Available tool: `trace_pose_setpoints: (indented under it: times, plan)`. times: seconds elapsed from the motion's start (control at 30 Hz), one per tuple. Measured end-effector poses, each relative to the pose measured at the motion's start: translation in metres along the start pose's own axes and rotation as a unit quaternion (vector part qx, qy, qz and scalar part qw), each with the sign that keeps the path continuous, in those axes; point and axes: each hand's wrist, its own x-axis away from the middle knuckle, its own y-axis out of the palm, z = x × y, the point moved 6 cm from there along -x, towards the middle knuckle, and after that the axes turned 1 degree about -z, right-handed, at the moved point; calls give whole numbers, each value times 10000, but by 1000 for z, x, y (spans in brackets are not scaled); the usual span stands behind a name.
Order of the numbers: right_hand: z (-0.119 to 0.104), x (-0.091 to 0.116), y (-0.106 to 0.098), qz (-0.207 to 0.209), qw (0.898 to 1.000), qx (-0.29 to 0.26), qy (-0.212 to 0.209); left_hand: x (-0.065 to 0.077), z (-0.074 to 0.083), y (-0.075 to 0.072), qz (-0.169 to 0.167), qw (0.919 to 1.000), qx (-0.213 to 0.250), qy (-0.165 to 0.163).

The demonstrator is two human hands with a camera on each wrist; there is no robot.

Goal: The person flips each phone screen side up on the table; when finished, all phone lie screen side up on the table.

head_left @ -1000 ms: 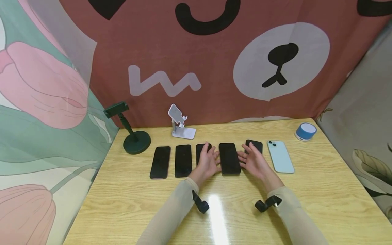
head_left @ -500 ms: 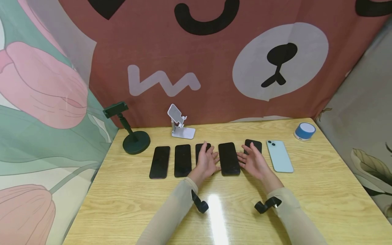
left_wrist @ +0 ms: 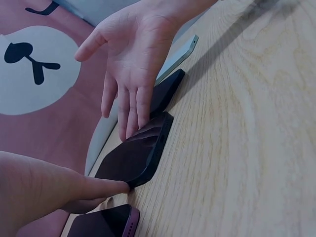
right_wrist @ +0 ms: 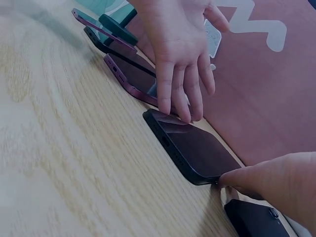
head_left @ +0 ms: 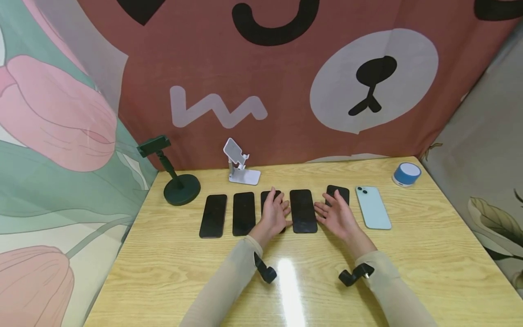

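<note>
A black smartphone point(head_left: 303, 211) lies screen up in the middle of the row, between my two hands. My left hand point(head_left: 274, 213) stands on edge along its left side, fingers straight and fingertips right at its edge. On the opposite side my right hand point(head_left: 336, 215) has its palm turned inward, straight fingertips close to the right edge. Behind my left hand a phone with a purple frame point(right_wrist: 129, 79) is partly covered. A black phone point(right_wrist: 256, 217), camera side up, is partly hidden by my right hand.
Two more dark phones point(head_left: 213, 216) lie at the left of the row, and a light blue phone point(head_left: 373, 207) at the right. Behind stand a dark green phone stand point(head_left: 182, 190), a white phone stand point(head_left: 245, 176) and a blue round speaker point(head_left: 407, 175).
The middle phone has turned slightly straighter and shifted a little left. Both hands have moved slightly left along with it. The other phones have stayed in place.
</note>
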Motion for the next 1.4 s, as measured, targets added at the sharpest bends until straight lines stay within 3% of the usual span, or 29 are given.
trace_pose_setpoints:
  times: [0.4,0.67,0.8,1.0,1.4]
  plan:
    - [-6,5,-6,80,9997,-163,-145,-1,1,0,9,9999,-95,109]
    - [-15,12,-7,25,9997,-90,-241,-1,2,5,-93,9988,-159,456]
    - [-21,15,-9,84,9995,43,-294,-2,-1,10,-228,9981,-76,562]
    - [-31,22,-11,27,9977,462,-489,-12,-12,20,-331,9983,-82,469]
    - [-41,29,-34,876,9913,766,-613,-35,-33,49,-437,9977,-411,324]
